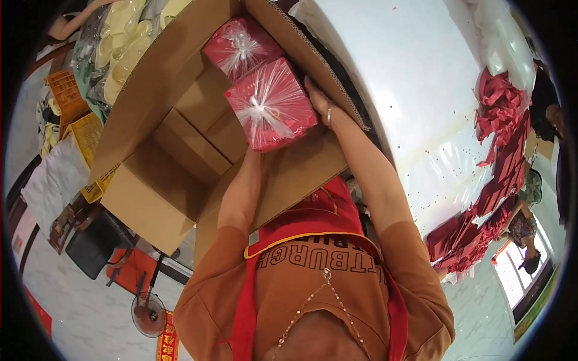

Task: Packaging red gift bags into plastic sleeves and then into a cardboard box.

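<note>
Two red, film-wrapped gift boxes, and it's the nearer one, the front box, that sits between the hands, over the open cardboard carton! The right hand is clamped along its right side, a bracelet at the wrist. The left hand comes in at the near-left edge, mostly hidden under the box; how its fingers are set, I cannot tell. The hands are apart, with the box between. Just beyond them, the rear box sits against the carton's far corner, its film gathered in a white knot. Left of the hands, bare cardboard shows inside the carton. To the right of the right hand, there's a white-covered tabletop, with crumpled red material along its far edge. Well left of the left hand, a yellow crate!
</note>
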The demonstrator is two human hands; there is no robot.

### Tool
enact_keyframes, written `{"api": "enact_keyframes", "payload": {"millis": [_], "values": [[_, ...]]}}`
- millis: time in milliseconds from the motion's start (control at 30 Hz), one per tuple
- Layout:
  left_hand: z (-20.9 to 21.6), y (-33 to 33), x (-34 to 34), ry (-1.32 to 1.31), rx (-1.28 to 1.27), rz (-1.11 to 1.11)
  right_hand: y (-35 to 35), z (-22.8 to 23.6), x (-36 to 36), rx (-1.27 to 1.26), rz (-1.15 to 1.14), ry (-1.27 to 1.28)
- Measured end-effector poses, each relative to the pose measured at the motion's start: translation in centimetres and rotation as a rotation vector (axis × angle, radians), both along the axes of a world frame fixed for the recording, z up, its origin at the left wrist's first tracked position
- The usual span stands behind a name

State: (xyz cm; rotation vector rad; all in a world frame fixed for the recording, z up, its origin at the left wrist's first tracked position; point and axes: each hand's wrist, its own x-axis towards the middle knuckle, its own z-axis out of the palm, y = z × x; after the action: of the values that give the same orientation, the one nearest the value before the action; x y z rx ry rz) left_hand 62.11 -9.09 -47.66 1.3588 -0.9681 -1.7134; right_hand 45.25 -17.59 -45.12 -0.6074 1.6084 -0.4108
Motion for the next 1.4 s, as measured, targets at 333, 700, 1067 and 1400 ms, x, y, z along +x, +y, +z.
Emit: {"api": "enact_keyframes", "payload": {"millis": [333,700,1067,1400], "values": [[-1.1,-0.2,-1.9,0.448,0.328,0.428,-0.6,2.5,1.5,-0.067,0.165,-0.235],[0.4,2.8,-2.7,0.901,0.42,0.735,0.5,2.4,3.2,-0.718,1.12,0.751],[-0.7,-1.2,2.4,-0.437,0.221,0.628,-0.3,-0.5,2.9,-0.691,1.336,0.843],[-1.2,-12.4,4.2,-0.928,0.074,0.427,3.2,-3.6,0.4,-1.246,1.689,0.434]]}}
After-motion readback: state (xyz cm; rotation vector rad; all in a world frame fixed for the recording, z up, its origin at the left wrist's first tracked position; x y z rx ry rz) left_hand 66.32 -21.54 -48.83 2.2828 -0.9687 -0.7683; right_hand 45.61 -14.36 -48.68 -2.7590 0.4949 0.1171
